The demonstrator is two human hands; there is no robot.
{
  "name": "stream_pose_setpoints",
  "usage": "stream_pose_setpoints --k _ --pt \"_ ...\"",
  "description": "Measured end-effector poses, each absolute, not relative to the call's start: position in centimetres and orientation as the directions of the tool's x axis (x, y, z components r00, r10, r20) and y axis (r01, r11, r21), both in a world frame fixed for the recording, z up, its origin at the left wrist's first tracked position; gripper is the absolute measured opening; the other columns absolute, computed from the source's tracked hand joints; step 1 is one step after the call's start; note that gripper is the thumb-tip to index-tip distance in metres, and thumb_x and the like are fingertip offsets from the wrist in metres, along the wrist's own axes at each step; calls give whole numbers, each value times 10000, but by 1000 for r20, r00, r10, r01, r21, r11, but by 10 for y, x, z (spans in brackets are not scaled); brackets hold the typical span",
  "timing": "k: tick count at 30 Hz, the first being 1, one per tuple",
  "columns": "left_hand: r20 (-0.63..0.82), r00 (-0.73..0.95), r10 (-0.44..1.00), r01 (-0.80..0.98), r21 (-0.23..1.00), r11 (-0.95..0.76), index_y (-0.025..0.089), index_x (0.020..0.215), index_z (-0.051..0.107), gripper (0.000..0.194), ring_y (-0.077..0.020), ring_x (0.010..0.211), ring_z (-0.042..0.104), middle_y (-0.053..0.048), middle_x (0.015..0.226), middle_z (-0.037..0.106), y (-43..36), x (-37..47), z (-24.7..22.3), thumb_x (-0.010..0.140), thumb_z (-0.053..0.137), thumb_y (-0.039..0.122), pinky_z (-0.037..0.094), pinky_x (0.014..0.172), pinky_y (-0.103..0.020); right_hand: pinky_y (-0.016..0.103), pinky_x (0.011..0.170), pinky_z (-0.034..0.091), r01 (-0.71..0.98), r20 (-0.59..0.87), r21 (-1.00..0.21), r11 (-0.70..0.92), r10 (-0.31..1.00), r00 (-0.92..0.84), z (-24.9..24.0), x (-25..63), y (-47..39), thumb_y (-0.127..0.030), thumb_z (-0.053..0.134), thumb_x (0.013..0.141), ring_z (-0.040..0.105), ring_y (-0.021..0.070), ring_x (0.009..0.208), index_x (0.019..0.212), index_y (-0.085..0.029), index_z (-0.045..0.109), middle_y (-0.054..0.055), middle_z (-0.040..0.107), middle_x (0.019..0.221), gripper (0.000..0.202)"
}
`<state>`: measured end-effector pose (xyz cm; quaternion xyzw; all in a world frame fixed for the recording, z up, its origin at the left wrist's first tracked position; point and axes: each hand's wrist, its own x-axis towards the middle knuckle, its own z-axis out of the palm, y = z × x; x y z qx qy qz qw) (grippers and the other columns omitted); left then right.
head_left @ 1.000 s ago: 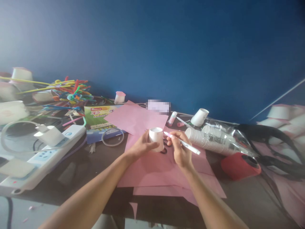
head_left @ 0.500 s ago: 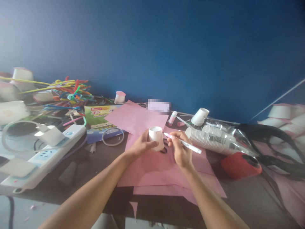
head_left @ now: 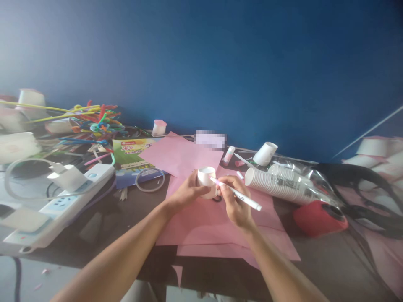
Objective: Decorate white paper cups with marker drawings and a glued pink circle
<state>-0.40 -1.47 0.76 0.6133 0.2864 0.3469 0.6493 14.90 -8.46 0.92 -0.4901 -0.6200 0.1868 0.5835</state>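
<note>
Upside down over the pink paper [head_left: 201,226], a white paper cup [head_left: 206,178] is in the grip of my left hand [head_left: 187,192], whose thumb lies across the cup's near side. My right hand [head_left: 236,200] is closed around a white marker [head_left: 245,199] like a pen. The marker's pink tip meets the upper right side of the cup, or comes very close to it. Its cap [head_left: 240,175] seems to lie just beyond my right hand. Part of a dark loop shows under the cup, mostly hidden by my hands.
To the right lie a bagged stack of paper cups [head_left: 277,186], a red roll-like object [head_left: 319,218] and a black strap [head_left: 362,184]. A power strip [head_left: 63,205] and pipe cleaners [head_left: 97,121] occupy the left. One white cup [head_left: 265,153] stands near the blue wall.
My right hand has moved left, bringing the marker's tip from beside the cup onto or right up to its side. The left hand holds the cup in nearly the same place.
</note>
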Motion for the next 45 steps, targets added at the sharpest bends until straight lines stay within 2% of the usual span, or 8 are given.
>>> stream_pose_setpoints --k 5,17,25,29,35,45 --pt "55 597 800 -98 995 4 167 1094 514 376 -184 882 584 -33 952 588 -16 -5 9 745 629 245 448 723 -273 292 628 495 374 499 -829 415 852 161 8 148 -83 -322 501 892 592 153 721 948 -197 585 39 627 814 160" --pt "47 604 796 -123 992 34 166 1081 518 364 -192 855 610 -42 943 624 -18 -3 13 742 628 244 462 727 -284 271 583 479 356 499 -839 412 842 203 10 149 -82 -300 507 886 577 136 653 894 -195 590 14 618 740 134" --pt "14 574 818 -83 996 41 161 1174 492 482 -214 940 579 -70 1038 602 -14 -5 5 727 637 267 466 760 -311 240 522 459 279 459 -882 379 824 333 12 150 -77 -300 507 868 541 102 540 810 -189 590 -17 594 646 150" --pt "14 577 817 -69 997 32 162 1174 487 484 -215 949 577 -73 1051 596 -12 -5 4 725 637 261 465 762 -310 250 534 463 245 443 -894 375 821 361 10 154 -74 -298 517 861 546 107 552 822 -185 594 -12 598 662 142" --pt "10 590 808 -84 995 48 170 1128 502 420 -216 915 605 -56 1005 614 -18 -5 12 733 621 252 465 747 -305 247 538 460 252 497 -865 434 812 308 17 151 -80 -293 507 868 546 108 564 806 -191 596 -14 587 655 149" --pt "48 602 797 -101 995 17 171 1073 517 360 -192 852 609 -33 933 627 -18 -4 15 732 618 229 454 707 -278 271 567 465 313 500 -848 428 842 204 10 149 -84 -313 495 894 554 124 620 889 -194 591 10 610 744 153"
